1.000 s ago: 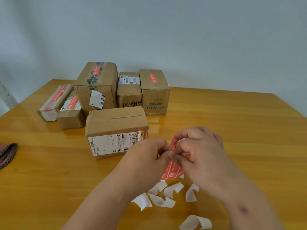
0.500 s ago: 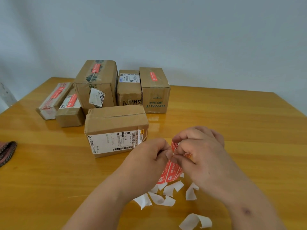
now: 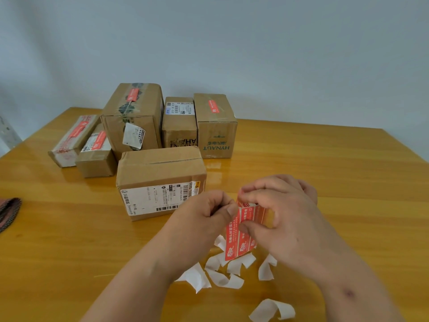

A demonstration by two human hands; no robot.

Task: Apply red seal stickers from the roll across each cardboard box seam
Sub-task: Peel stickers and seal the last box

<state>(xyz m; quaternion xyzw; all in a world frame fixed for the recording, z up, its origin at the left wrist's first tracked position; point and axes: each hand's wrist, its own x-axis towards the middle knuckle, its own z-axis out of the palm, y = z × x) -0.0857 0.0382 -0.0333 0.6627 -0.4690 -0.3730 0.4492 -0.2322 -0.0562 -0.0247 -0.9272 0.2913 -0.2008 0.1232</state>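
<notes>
Glossy yellow wooden surface (image 3: 325, 159). On it: six cardboard boxes (image 3: 160, 180) grouped at far left; curled white backing scraps (image 3: 222, 278) at near edge; dark striped cloth (image 3: 8, 212) at left edge.

Red seal-sticker strip (image 3: 241, 231) pinched between both hands, near unsealed cardboard box (image 3: 160, 182); five other boxes (image 3: 176, 122) behind

Five brown cardboard boxes (image 3: 178, 122) stand far left on the wooden counter (image 3: 325, 159); a sixth brown cardboard box (image 3: 160, 180) sits nearer, white curled paper backing strips (image 3: 222, 273) nearest.
</notes>
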